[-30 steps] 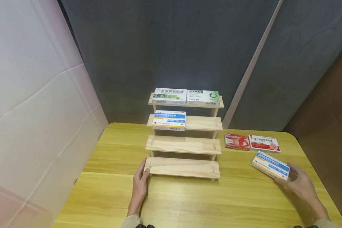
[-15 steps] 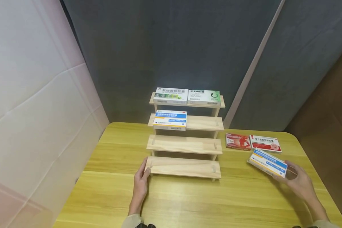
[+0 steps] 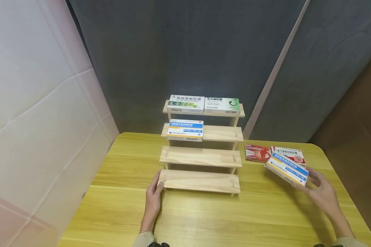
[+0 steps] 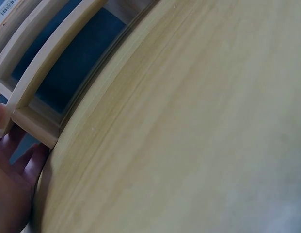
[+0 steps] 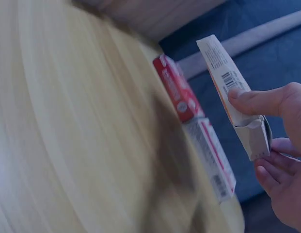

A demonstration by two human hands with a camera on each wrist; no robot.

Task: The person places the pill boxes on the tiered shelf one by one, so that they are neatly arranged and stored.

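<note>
My right hand holds a blue-and-white medicine box by its right end, tilted and lifted over the table. In the right wrist view the thumb lies on the barcode side of that box, with the other fingers beneath its end flap. At the left end of the lowest step of a four-tier wooden stand, my left hand grips the board, thumb on top. The left wrist view shows its fingers beside the stand's leg.
A matching blue-and-white box lies on the stand's second tier from the top. Two green-and-white boxes fill the top tier. A red box and a red-and-white box lie on the table behind the held box.
My right hand has raised the blue-and-white medicine box and carried it slightly left and away from me; it now overlaps the red-and-white box. The left hand keeps its grip on the stand.
</note>
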